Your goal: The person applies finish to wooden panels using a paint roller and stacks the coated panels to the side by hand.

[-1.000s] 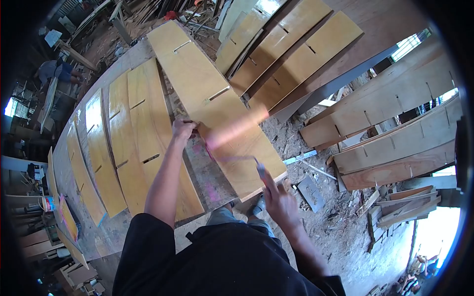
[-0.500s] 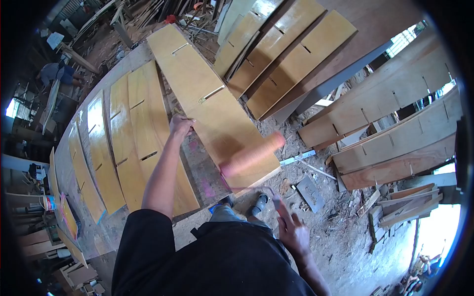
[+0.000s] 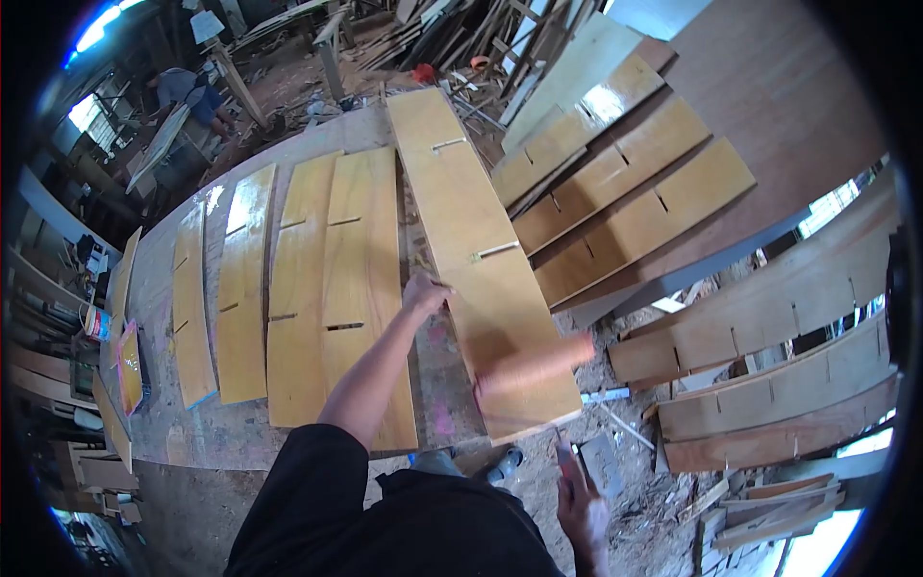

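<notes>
My left hand (image 3: 426, 293) is closed on the left edge of a long yellowish board (image 3: 500, 293) with narrow slots cut in it. My right hand (image 3: 583, 510) grips the handle of a paint roller (image 3: 536, 365). The orange-pink roller sleeve lies across the board's near end, blurred by motion. Its thin wire frame is smeared and hard to follow. To the left, several similar slotted boards (image 3: 298, 279) lie side by side on a stained table (image 3: 231, 438), some with a glossy shine.
More slotted boards (image 3: 630, 212) lean against a large brown panel (image 3: 769, 106) on the right. Pale boards (image 3: 740, 332) stand further right. A paint bucket (image 3: 96, 322) is at far left. Scrap wood litters the floor. Another person (image 3: 187, 96) works at the back left.
The camera has tilted, so the scene sits lower and further right. The roller stays near the board's near end, blurred in both frames. Both hands keep their holds.
</notes>
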`<state>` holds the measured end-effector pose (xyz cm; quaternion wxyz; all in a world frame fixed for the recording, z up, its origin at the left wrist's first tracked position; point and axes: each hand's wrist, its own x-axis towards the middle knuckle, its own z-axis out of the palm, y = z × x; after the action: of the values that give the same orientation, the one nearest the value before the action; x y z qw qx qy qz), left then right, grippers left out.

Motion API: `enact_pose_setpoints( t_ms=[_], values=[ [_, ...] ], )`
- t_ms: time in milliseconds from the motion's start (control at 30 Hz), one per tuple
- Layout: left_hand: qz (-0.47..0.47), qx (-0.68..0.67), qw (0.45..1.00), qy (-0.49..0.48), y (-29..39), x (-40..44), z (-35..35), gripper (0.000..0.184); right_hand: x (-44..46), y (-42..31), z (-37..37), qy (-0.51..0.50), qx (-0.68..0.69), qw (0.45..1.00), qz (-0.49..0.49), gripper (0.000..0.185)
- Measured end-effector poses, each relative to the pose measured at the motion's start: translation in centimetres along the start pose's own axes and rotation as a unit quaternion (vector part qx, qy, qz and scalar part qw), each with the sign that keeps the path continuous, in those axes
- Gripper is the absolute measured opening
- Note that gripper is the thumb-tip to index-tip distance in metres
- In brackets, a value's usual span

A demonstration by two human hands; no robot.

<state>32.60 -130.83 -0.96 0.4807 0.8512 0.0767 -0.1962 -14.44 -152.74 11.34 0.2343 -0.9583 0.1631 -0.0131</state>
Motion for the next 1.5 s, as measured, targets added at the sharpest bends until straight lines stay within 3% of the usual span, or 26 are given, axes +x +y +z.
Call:
enact_pose_setpoints(
  t_ms=[67, 133, 233, 333, 533, 733, 800, 900, 1000, 1100, 1167, 1233, 1267, 1433, 1500],
  values=[
    [0.011, 0.009, 1.000, -0.004, 0.6, 0.4, -0.6, 0.025, -4.0, 1.7, -1.5, -0.043, -0.005, 0.998, 0.034, 0.050],
    [-0.001, 0.021, 0.999, -0.026, 0.0, 0.5, -0.6, 0.025, -7.5, 3.0, -3.6, -0.063, 0.026, 0.998, 0.009, 0.031],
    [-0.009, 0.028, 0.999, -0.029, -0.7, 1.1, -0.4, 0.026, -9.5, 6.4, -3.5, -0.054, 0.000, 0.999, 0.000, 0.049],
    [0.003, 0.038, 0.998, -0.042, -1.4, 2.5, -0.3, 0.030, -7.1, 4.4, -4.1, -0.066, 0.029, 0.994, 0.081, 0.046],
    [0.007, -0.005, 0.999, -0.044, 0.2, 0.7, -0.8, 0.026, -5.0, 2.2, -4.3, -0.119, 0.016, 0.989, 0.083, 0.052],
    [-0.006, 0.000, 0.998, -0.059, -0.2, 0.9, -1.0, 0.025, 3.4, -3.0, 0.3, -0.066, 0.040, 0.995, 0.061, 0.052],
    [-0.030, -0.079, 0.992, -0.096, 0.2, 0.4, -2.0, 0.026, 6.6, -4.2, 2.1, -0.038, 0.019, 0.999, 0.024, 0.057],
    [-0.040, -0.158, 0.985, -0.052, -0.4, -0.3, -4.7, 0.030, 5.4, -3.9, 1.5, -0.045, 0.030, 0.998, 0.025, 0.058],
    [-0.033, -0.171, 0.984, -0.049, -2.3, -2.0, -7.8, 0.035, 1.3, -2.6, 0.6, -0.026, 0.075, 0.995, 0.055, 0.053],
    [-0.045, -0.158, 0.984, -0.064, -4.4, -4.3, -8.0, 0.031, 3.5, -4.1, 1.7, -0.040, 0.029, 0.996, 0.075, 0.056],
    [-0.046, -0.193, 0.975, -0.099, -6.1, -5.0, -6.4, 0.026, 8.1, -5.2, 3.7, -0.035, 0.035, 0.997, 0.058, 0.057],
    [-0.064, -0.250, 0.956, -0.140, -7.4, -6.2, -4.3, 0.019, 13.3, -4.5, 7.7, -0.047, 0.018, 0.997, 0.066, 0.035],
    [-0.071, -0.271, 0.948, -0.149, -7.5, -6.7, -3.4, 0.016, 15.6, -4.8, 7.7, -0.047, 0.019, 0.997, 0.060, 0.035],
    [-0.082, -0.314, 0.934, -0.150, -6.7, -12.0, 1.6, 0.023, 18.8, -4.4, 7.6, 0.030, 0.163, 0.982, 0.095, 0.026],
    [-0.010, -0.274, 0.948, -0.164, -6.1, -13.9, 3.2, 0.030, 18.6, -2.3, 7.0, 0.092, 0.155, 0.981, 0.066, 0.024]
  ],
)
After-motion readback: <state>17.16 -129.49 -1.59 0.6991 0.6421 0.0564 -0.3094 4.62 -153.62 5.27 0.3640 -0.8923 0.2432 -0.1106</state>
